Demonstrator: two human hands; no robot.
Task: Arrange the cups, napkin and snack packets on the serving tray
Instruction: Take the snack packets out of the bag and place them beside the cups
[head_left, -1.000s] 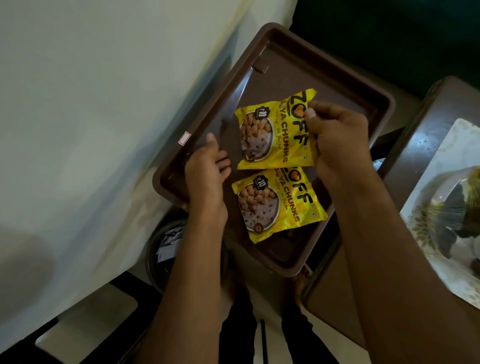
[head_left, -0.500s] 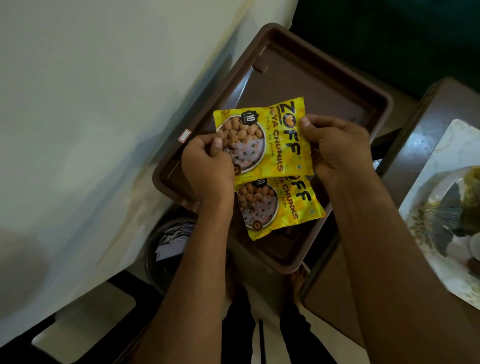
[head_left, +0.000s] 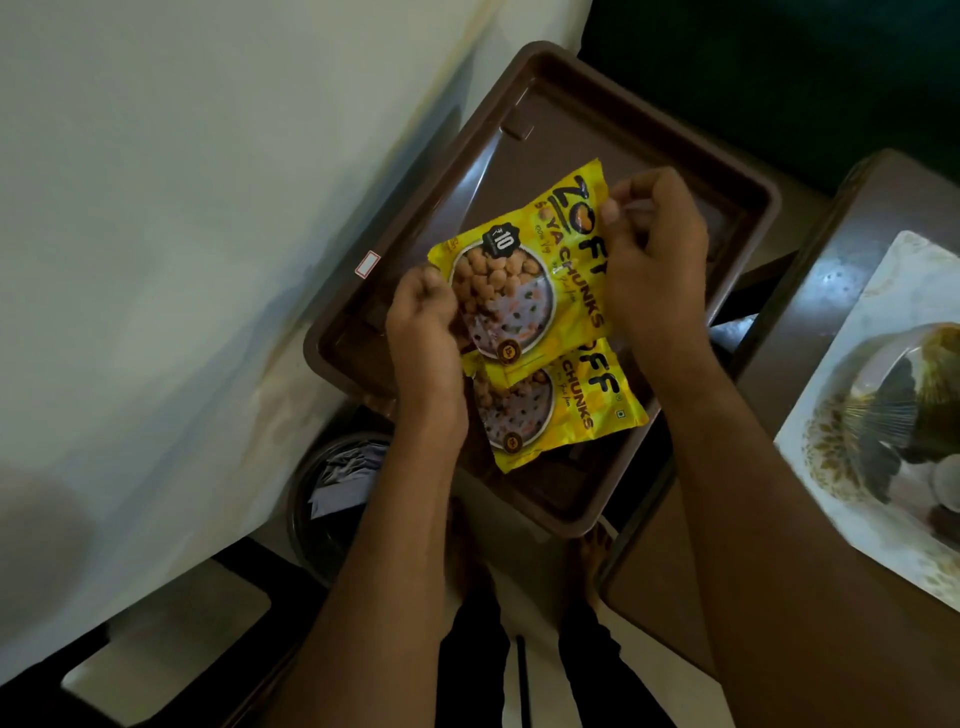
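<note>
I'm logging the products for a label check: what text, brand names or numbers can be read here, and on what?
Upper snack packet, held by the left hand and right hand:
"ZOF", last letter covered
"SOYA CHUNKS"
"10" on a black badge
"100% Veg", small, uncertain
Lower snack packet, lying on the brown tray:
"FF" and "CHUNKS", the rest covered
Script line on both packets: too small to read.
White sticker on the tray rim: no legible text.

Dim room: pale wall (head_left: 182, 208) at left, dark wooden table (head_left: 810, 338) at right.
</note>
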